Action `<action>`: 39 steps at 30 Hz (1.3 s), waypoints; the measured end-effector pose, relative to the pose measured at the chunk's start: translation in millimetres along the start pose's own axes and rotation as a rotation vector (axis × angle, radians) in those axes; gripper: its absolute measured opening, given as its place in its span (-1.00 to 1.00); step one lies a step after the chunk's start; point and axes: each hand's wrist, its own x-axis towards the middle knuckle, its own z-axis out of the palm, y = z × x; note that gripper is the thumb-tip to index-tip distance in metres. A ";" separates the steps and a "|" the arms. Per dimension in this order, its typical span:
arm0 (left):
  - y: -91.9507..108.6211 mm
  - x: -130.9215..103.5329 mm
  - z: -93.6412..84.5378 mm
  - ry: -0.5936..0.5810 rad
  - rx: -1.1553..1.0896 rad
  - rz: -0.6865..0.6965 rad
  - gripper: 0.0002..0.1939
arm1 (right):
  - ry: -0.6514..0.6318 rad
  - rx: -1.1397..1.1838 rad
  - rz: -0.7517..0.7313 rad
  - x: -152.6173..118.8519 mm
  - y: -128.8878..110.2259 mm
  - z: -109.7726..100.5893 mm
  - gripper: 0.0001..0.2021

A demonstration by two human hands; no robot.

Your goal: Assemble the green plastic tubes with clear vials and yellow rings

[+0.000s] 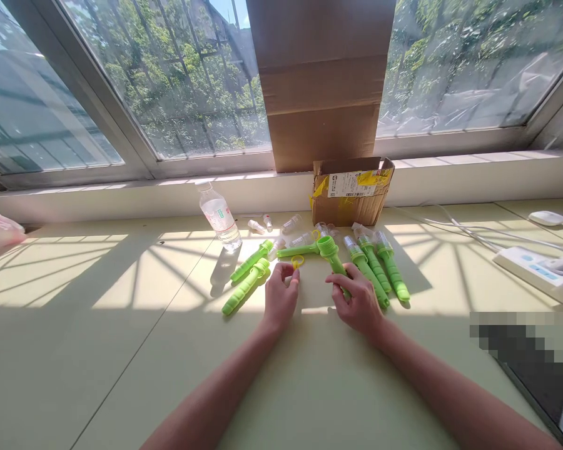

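Two hands (282,292) hover apart, fingers bent inward.

Holds tilted green tube (336,265), open end up, in right hand (359,301); pinches yellow ring (298,257) in left hand (281,294), near cardboard box (351,209).

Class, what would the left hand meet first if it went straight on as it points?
The left hand would probably meet the green tube lying crosswise beyond its yellow ring, though depth is unclear.
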 end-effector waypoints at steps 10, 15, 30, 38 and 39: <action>6.7 1.3 -0.3 0.080 -0.189 -0.103 -0.76 | -0.225 -0.188 -0.040 -0.1 2.7 8.7 -0.62; 8.7 0.8 -0.7 0.078 -0.184 -0.097 -0.74 | -0.278 -0.217 -0.108 -1.5 5.4 8.7 -0.57; 3.8 -1.3 1.0 -0.040 -0.171 -0.026 -0.74 | -0.307 -0.374 -0.079 3.2 -1.7 3.0 -0.75; 3.2 -1.3 1.0 -0.109 -0.032 -0.016 -0.63 | -0.333 -0.403 -0.077 3.4 -2.4 3.1 -0.76; 3.7 -1.3 0.8 -0.115 -0.020 -0.020 -0.62 | -0.338 -0.406 -0.079 3.3 -2.7 2.8 -0.76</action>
